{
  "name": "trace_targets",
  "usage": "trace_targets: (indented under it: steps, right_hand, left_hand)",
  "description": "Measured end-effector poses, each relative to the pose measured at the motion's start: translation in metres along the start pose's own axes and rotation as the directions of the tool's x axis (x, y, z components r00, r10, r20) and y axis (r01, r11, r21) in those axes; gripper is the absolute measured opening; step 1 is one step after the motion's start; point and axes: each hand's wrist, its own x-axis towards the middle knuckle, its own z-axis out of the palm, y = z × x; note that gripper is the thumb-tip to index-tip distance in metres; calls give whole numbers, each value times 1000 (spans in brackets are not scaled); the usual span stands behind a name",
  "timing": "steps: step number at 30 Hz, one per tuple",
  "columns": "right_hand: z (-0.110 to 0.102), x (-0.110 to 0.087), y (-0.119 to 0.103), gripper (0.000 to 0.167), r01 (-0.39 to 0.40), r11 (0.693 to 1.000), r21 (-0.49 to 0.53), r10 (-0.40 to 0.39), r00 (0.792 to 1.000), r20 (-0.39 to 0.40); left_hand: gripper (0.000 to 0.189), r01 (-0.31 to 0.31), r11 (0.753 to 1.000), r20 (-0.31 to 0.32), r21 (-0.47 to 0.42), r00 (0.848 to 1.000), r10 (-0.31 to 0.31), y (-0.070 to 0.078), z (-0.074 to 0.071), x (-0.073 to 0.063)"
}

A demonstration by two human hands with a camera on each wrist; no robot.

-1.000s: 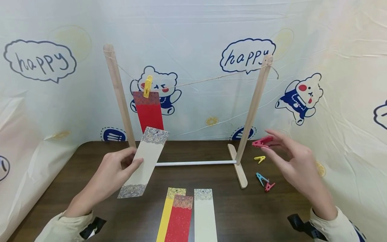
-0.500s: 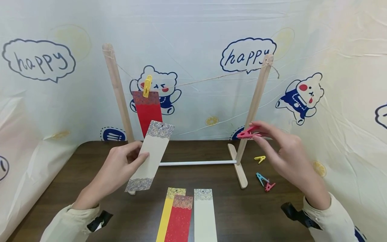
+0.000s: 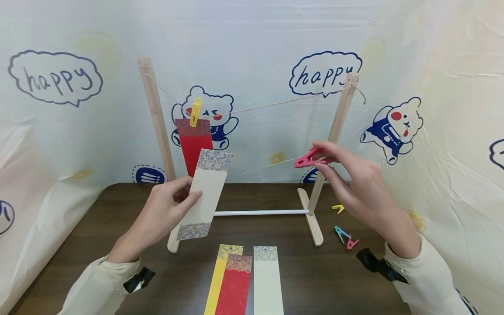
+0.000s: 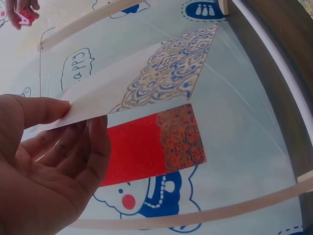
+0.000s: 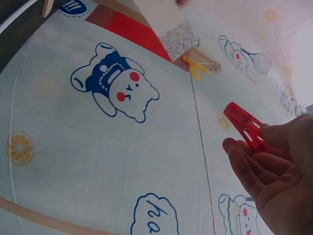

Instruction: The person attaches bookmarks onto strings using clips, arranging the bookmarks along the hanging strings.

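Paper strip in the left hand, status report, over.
Left hand pinching white rectangular paper strip, tilted, unclipped. Right hand pinching pinkish-red plastic clothespin. Hanging red paper strip partly behind, possibly in the way.

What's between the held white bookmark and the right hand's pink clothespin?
Bare space separates bookmark and clothespin: the head view shows only the printed backdrop behind.

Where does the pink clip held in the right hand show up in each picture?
Head: the pink clip is right of centre, pinched in the right hand.
Left wrist: the pink clip is small, near the top left corner.
Right wrist: the pink clip is right of centre, looking redder.
Shared landmark: the hanging red card, left of centre, near the middle and upper left, respectively.
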Motion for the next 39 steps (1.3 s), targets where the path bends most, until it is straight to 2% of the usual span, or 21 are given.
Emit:
trace_targets:
  steps: [16, 23, 32, 39]
  right_hand:
    - [5, 22, 0, 39, 62, 998, 17, -61, 998, -6]
    - [6, 30, -2, 39, 85, 996, 27, -86, 996, 36]
    - [11, 42, -8, 33, 120, 991, 55, -122, 991, 48]
    - [16, 55, -12, 28, 108, 990, 92, -114, 991, 66]
  left_hand:
    - [24, -36, 996, -1, -80, 999, 36, 2, 9, 17]
    - [24, -37, 993, -1, -113, 999, 37, 7, 12, 22]
    - [25, -37, 987, -32, -159, 999, 33, 5, 17, 29]
    - [22, -37, 985, -62, -171, 998, 27, 4, 21, 31]
